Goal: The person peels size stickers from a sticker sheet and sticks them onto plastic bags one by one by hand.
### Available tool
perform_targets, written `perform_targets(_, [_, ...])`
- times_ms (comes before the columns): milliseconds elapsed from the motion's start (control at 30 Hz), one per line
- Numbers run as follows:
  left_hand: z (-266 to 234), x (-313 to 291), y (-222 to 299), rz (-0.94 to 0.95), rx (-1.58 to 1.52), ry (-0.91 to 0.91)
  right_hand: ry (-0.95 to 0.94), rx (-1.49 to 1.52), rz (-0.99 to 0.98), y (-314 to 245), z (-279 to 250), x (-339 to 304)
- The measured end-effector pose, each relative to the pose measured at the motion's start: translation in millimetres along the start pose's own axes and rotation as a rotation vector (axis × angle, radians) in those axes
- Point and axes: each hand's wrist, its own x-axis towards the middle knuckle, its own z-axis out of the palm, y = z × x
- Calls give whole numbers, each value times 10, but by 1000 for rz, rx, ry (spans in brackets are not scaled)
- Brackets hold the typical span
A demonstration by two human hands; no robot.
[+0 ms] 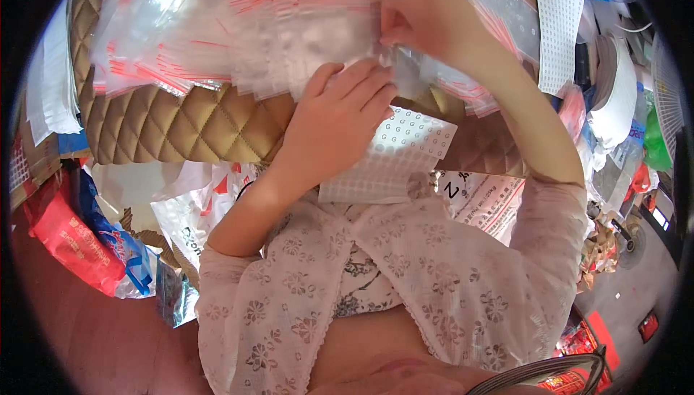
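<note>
Bags (303,33), clear plastic with red lines along their edges, lie overlapping in a broad spread across a brown quilted cushion (202,127), as I watch from afar through the head camera. The person's left hand (340,120) rests palm down at the near edge of the spread, fingers extended and slightly parted, the tips on the plastic; I see nothing pinched in it. The right hand (430,19), farther from the body, bends at the right end of the same row, thumb and fingers drawn toward one another at a bag's edge; the fingertips are blurred, and I cannot tell whether they pinch the plastic. Just beside the left hand, a white sheet (416,135) printed with rows of small marks slopes over the cushion's near edge. To the right of the right forearm I see a second marked sheet (557,26). A further pile of bags (499,5) lies between that sheet and the right hand. Below the cushion, at left, a red package (76,232) leans beside a blue one (119,243).
</note>
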Motion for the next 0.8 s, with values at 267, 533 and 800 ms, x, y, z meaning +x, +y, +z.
perform_targets(267, [-184, -160, 227, -460, -767, -27, 281, 367, -36, 158, -11, -340])
perform_targets(533, [-258, -145, 378, -877, -1463, 133, 279, 502, -143, -531, 174, -933])
perform_targets(800, [-212, -227, 354, -732, -1182, 77, 396, 497, -145, -591, 343, -985])
